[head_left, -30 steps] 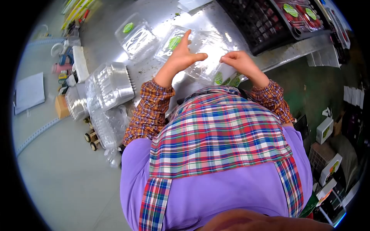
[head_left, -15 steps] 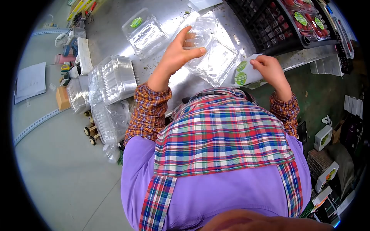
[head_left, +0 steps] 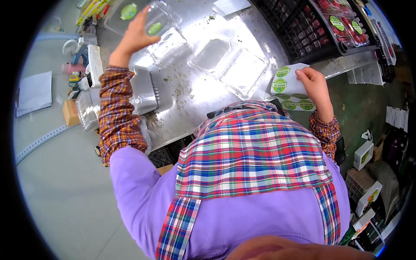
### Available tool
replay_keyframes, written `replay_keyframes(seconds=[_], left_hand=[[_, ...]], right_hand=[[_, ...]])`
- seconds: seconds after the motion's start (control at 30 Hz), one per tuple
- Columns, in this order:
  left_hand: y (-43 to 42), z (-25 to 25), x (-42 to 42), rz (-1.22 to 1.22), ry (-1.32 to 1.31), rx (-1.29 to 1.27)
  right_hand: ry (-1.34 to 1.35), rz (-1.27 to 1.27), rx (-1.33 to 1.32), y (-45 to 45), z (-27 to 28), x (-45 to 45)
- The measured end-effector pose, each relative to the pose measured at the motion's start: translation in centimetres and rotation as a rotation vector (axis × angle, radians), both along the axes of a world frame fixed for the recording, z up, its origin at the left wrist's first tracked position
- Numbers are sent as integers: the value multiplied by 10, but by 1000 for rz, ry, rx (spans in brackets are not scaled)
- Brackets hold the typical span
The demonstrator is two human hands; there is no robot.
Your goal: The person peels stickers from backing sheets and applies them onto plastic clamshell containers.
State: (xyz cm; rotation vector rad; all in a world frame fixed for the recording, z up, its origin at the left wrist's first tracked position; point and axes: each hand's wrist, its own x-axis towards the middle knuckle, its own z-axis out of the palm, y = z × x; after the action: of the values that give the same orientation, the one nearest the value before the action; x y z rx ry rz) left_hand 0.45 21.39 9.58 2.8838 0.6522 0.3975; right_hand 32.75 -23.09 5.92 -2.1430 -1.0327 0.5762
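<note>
My left hand [head_left: 136,35] is at the far left of the metal table, thumb spread from the fingers, around a clear plastic clamshell container [head_left: 113,18] with a green round sticker [head_left: 128,11]. Its grip is partly hidden. Just beside it is another clear container [head_left: 169,47] with a green sticker [head_left: 154,28]. Near the table's front edge my right hand [head_left: 313,83] is closed, pinching a white strip of green stickers [head_left: 279,84] that folds over below. Between the hands an open clear container [head_left: 245,71] lies on the table.
A black crate [head_left: 299,41] with packed red fruit stands at the back right. Stacked clear containers [head_left: 143,89] stand at the left edge. A white paper [head_left: 232,6] lies at the back. Bits of debris dot the metal table [head_left: 184,93].
My left hand has moved left and away from me, and a clear container has gone with it. More stickers show on the strip in my right hand, which has shifted slightly right.
</note>
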Motion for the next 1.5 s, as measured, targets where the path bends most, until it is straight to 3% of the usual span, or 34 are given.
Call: replay_keyframes(seconds=[0.07, 0.13, 0.23, 0.33, 0.43, 0.77, 0.87, 0.97, 1.17, 1.33, 1.43, 1.47, 1.5], left_hand=[[19, -49, -3, 18, 93, -40], [18, -79, 2, 79, 261, -235], [23, -132, -3, 186, 484, -235], [-5, -114, 5, 282, 525, -224], [-12, -125, 1, 281, 501, -120], [-21, -122, 4, 290, 473, -137], [-41, -110, 9, 309, 361, -125], [-73, -121, 25, 202, 44, 6], [-227, -52, 88, -174, -499, -607], [-279, -12, 111, -245, -531, -534], [-277, -24, 110, -82, -568, -671], [-273, -27, 108, -68, -583, -573], [-270, -28, 106, -42, -561, -884]], right_hand=[[3, -1, 16, 2, 3, -4], [5, 3, 24, 3, 5, -6], [-27, -11, 18, 3, 10, -11], [-37, -7, 41, -2, 9, -11], [-20, -21, 31, -1, 9, -14], [89, -6, 204, 9, 21, -17], [198, -12, 271, 2, 26, -15], [261, 15, 362, -3, 29, -14], [466, 25, 440, 2, 34, -27], [573, -1, 464, 15, 39, -45], [613, -12, 501, 19, 43, -47], [629, -21, 511, 19, 44, -49], [647, -35, 518, 20, 44, -50]])
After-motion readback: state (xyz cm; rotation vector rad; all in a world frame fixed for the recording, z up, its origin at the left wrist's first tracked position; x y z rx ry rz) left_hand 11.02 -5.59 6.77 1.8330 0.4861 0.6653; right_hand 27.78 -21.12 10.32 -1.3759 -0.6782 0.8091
